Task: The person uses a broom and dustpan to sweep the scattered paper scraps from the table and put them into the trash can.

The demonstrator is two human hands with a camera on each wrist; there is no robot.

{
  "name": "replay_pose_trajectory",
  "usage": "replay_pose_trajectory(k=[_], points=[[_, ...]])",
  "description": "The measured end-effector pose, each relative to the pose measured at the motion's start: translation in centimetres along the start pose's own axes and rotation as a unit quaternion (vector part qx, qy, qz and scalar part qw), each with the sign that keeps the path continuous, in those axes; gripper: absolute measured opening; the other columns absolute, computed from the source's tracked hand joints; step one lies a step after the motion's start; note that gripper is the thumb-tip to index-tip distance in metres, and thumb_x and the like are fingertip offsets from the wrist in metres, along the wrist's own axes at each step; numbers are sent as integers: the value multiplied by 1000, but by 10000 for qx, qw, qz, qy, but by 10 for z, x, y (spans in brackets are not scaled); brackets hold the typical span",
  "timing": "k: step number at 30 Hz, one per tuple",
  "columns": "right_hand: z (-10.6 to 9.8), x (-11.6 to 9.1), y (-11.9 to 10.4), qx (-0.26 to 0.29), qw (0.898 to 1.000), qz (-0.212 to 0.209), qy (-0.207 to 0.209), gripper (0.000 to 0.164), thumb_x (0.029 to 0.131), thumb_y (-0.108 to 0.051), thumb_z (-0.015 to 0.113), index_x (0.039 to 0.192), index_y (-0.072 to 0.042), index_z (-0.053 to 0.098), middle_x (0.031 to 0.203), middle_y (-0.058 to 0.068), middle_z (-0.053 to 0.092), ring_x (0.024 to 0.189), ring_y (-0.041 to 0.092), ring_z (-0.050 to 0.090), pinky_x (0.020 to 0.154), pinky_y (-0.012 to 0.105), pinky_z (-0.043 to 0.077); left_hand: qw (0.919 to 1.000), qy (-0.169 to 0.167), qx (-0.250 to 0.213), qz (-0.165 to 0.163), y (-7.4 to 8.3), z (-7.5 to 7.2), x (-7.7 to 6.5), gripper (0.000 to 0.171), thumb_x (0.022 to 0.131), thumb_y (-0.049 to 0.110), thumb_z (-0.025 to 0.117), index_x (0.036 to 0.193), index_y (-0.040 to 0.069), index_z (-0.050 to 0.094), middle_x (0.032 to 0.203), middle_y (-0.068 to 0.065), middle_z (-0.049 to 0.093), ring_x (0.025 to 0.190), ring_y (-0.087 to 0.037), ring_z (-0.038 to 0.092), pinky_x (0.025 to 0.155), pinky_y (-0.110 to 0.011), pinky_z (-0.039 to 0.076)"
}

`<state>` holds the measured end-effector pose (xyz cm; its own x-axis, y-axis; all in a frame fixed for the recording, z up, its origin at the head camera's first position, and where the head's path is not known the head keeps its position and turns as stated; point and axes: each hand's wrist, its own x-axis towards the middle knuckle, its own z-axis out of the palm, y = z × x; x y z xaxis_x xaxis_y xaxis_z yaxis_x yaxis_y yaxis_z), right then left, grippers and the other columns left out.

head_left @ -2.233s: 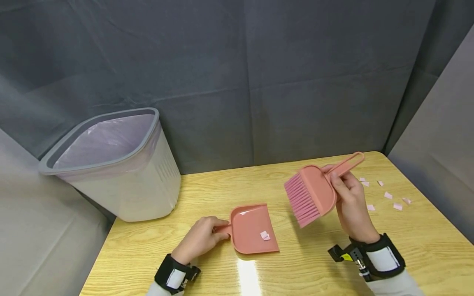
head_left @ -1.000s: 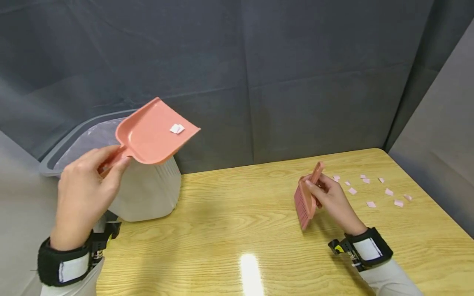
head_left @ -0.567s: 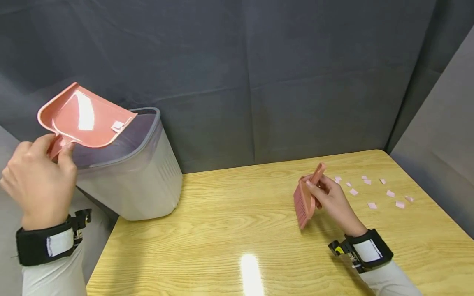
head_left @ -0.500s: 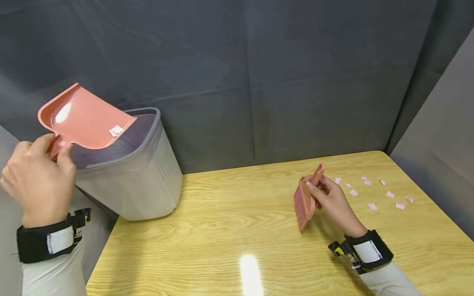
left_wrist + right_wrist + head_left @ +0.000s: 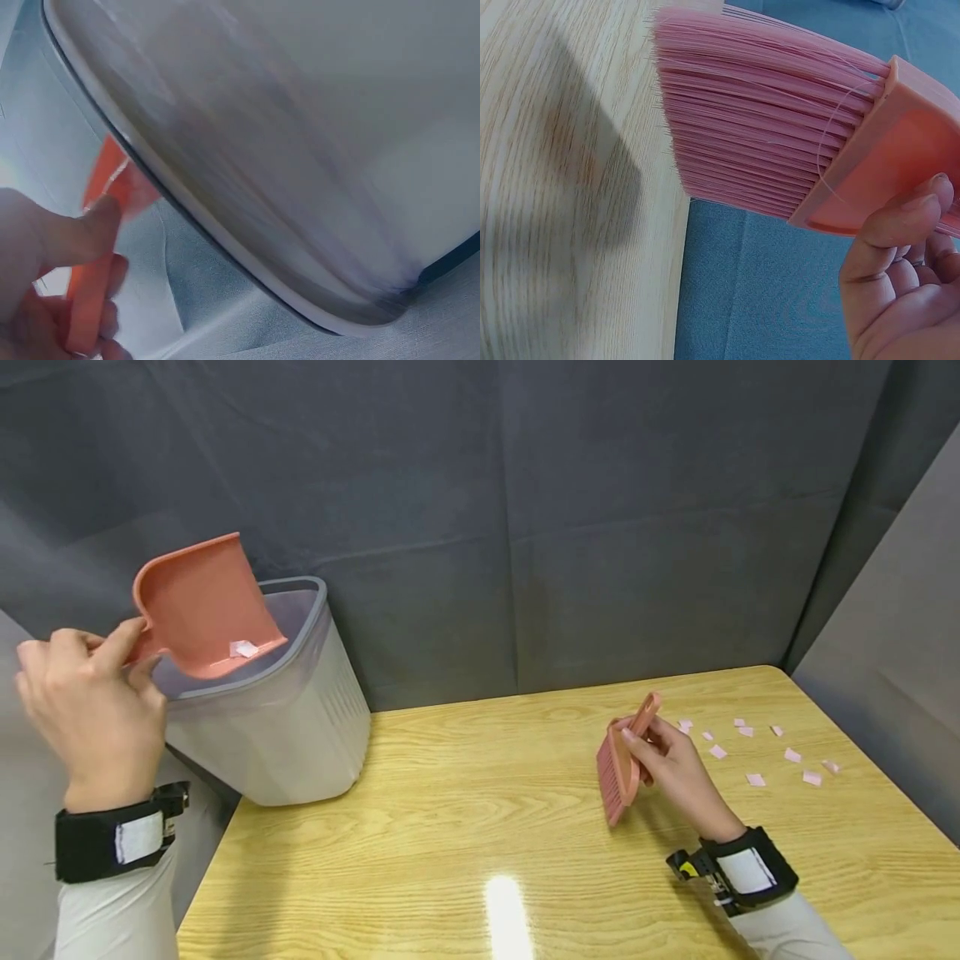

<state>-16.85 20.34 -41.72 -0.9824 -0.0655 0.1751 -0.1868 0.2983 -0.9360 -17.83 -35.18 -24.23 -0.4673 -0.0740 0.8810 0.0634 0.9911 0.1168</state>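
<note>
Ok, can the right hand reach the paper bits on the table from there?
Likely yes: the paper bits lie to the right of the right hand, with nothing standing between. It holds the brush on its left side, though, so that would probably need to swing across.

Shows coral on the dustpan (image 5: 201,602) in the left hand (image 5: 97,702) and the brush (image 5: 621,768) in the right hand (image 5: 677,770), with yellow wood grain on the table (image 5: 420,835) below the latter.
</note>
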Motion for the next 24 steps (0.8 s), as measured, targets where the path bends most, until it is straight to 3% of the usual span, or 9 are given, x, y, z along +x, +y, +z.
replay_pose_trajectory(k=[8,12,18,22,24], points=[[1,-1,-1,-76,10000,-15,-16,40,109,-27,54,137,2,57,88,14,55,62,13,47,52,26,42,9963,309,-331,737,4,5,0,24,100,7,63,119,10,76,99,-32,53,101,-57,43,81,-64,24],[1,-1,-1,-43,10000,-45,-31,40,109,-27,54,137,2,57,87,14,55,61,13,47,51,27,41,9940,432,-406,924,8,7,-1,25,100,5,61,117,14,78,98,-32,53,99,-58,44,80,-65,25],[1,-1,-1,27,9999,-102,-53,39,110,-25,54,136,3,57,85,12,54,61,12,47,51,29,42,9934,614,-525,811,13,8,-1,19,99,8,64,113,9,77,98,-32,52,99,-58,43,81,-64,23],[0,0,-2,0,10000,-82,-42,39,110,-25,54,136,3,57,87,13,54,62,12,47,52,27,42,9940,811,-594,441,17,7,-3,21,96,12,70,115,6,76,101,-31,54,101,-55,44,88,-58,26],[0,0,-3,-12,10000,-70,-47,39,110,-26,54,136,3,57,87,14,54,62,12,48,52,26,42,9922,1015,-695,205,20,7,-4,23,94,12,72,116,6,76,102,-31,55,100,-45,49,93,-53,27]])
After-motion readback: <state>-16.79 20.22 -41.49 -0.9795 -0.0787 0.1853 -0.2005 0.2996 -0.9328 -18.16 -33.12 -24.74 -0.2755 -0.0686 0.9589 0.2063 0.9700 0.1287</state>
